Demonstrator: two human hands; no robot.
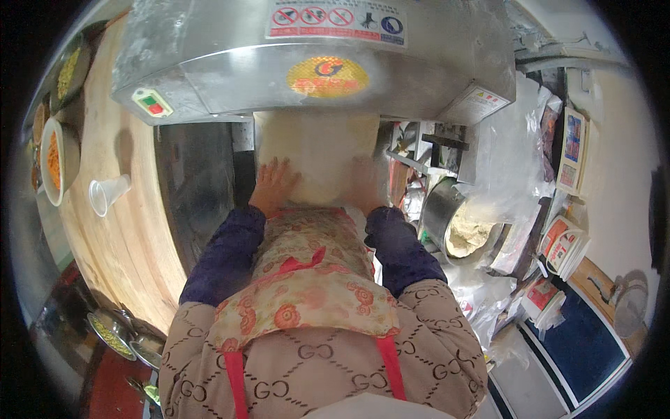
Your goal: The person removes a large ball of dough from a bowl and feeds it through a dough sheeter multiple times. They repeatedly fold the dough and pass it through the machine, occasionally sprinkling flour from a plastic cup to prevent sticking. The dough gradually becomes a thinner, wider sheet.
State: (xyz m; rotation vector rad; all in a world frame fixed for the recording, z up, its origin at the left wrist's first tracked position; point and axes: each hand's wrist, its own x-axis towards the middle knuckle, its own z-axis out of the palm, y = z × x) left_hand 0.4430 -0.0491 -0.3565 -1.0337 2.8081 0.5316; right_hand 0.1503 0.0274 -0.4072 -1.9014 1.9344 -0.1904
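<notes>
A wide, pale sheet of dough [317,150] hangs from under the steel dough-rolling machine [230,77] and comes down in front of my apron. My left hand [276,183] lies flat on its left edge with the fingers spread. At the right edge of the sheet, my right hand [363,185] is smeared by motion, so how its fingers stand is unclear. Dark blue sleeve covers run up both forearms.
On the wooden worktop [132,223] to the left are a clear plastic cup [108,194] and a white bowl [64,157] of orange shreds. A steel pot [441,213] holding a pale, crumbly mass stands at right, beside plastic bags [506,167]. Green and red switches [152,105] sit on the machine's left front.
</notes>
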